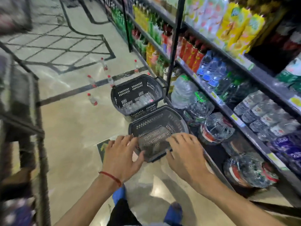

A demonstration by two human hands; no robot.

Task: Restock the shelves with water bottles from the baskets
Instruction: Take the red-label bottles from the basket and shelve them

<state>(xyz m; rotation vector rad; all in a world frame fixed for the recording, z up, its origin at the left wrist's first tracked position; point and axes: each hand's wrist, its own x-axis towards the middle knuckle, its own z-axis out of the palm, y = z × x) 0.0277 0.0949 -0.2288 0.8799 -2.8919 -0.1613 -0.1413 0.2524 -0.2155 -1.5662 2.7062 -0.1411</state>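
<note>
Two dark plastic baskets with slotted walls stand on the floor, one behind the other, just beside the foot of the shelves (216, 101). The near basket (145, 126) shows only its bare slotted bottom. The far basket (125, 92) holds a heap of clear water bottles (140, 101) lying on their sides. Five more loose bottles (92, 99), clear with red caps, stand apart from one another on the floor beyond and to the left of the far basket. On the shelves, blue-labelled water bottles (210, 70) stand upright in a row, with large clear jugs (182, 92) on the lowest level.
</note>
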